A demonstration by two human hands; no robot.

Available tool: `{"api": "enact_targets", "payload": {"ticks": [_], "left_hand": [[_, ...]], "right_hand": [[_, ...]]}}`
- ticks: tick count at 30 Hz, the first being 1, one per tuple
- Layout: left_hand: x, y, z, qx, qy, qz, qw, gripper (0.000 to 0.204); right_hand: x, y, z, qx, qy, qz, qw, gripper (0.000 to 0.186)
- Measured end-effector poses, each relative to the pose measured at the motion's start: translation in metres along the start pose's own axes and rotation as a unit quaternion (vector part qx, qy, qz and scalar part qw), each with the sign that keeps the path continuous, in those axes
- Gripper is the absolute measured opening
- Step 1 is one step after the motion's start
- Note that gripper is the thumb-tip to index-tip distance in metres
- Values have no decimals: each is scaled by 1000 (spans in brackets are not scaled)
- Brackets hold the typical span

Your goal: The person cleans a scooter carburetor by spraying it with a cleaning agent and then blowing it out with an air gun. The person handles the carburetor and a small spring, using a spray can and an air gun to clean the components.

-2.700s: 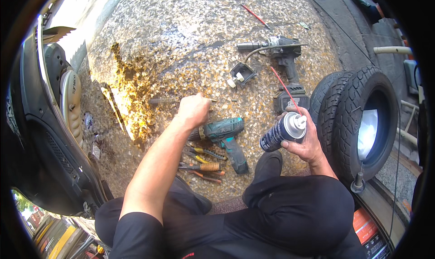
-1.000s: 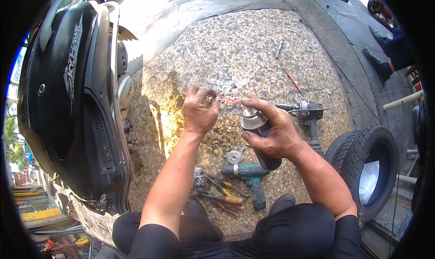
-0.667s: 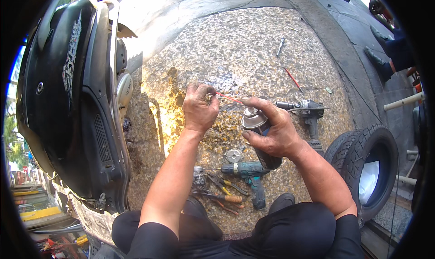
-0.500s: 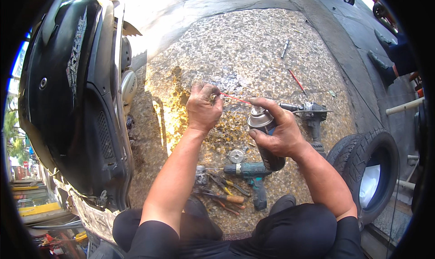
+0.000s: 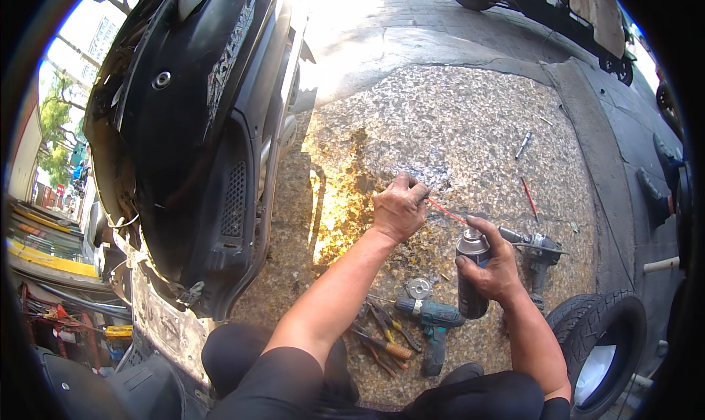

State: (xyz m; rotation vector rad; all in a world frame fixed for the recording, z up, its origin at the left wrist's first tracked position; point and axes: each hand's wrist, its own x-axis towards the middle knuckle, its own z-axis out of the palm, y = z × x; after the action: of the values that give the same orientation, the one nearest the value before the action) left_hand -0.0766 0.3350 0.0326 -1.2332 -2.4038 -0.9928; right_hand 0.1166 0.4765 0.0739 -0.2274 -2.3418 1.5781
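Note:
My left hand point(image 5: 399, 205) is closed in a pinch at the tip of the red straw point(image 5: 445, 210); whatever small piece is between the fingers is hidden. My right hand point(image 5: 496, 266) grips a dark spray can point(image 5: 474, 291) upright, forefinger on its nozzle, from which the straw runs toward the left hand. Below the can's left side, on the speckled slab point(image 5: 514, 111), lie a metal disc point(image 5: 418, 288), a teal cordless drill point(image 5: 424, 311) and pliers point(image 5: 389, 330). A grey impact wrench point(image 5: 542, 255) lies just right of my right hand.
A black scooter body point(image 5: 176, 163) stands close on the left, tools point(image 5: 55, 317) behind it. Two tyres point(image 5: 609, 310) are at lower right. Another person's shoes point(image 5: 653, 196) show at the right edge, a scooter point(image 5: 536, 9) at the back, a red rod point(image 5: 529, 200) on the slab.
My left hand has risen to the straw's tip, and my right hand has turned the can's straw toward it. The view has since swung, bringing more of the black scooter into frame.

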Motion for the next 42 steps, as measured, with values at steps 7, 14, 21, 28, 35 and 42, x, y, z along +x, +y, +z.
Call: {"api": "enact_targets", "payload": {"ticks": [7, 14, 21, 28, 35, 42], "left_hand": [[-8, -7, 13, -30, 1, -55, 998, 16], [-2, -21, 21, -580, 27, -521, 625, 24], [1, -13, 16, -633, -38, -565, 527, 15], [0, -6, 19, -642, -57, -571, 508, 15], [1, -3, 17, -647, -62, -570, 503, 12], [1, -4, 19, -645, -57, -565, 512, 7]], "right_hand": [[-2, 5, 2, -31, 7, -51, 998, 69], [-5, 0, 7, -57, 32, -96, 993, 65], [-1, -1, 6, -78, 35, -130, 988, 65], [-1, 0, 4, -82, 44, -121, 988, 63], [0, -5, 4, -73, 45, -115, 990, 63], [-3, 5, 3, -79, 38, -119, 989, 64]]}}
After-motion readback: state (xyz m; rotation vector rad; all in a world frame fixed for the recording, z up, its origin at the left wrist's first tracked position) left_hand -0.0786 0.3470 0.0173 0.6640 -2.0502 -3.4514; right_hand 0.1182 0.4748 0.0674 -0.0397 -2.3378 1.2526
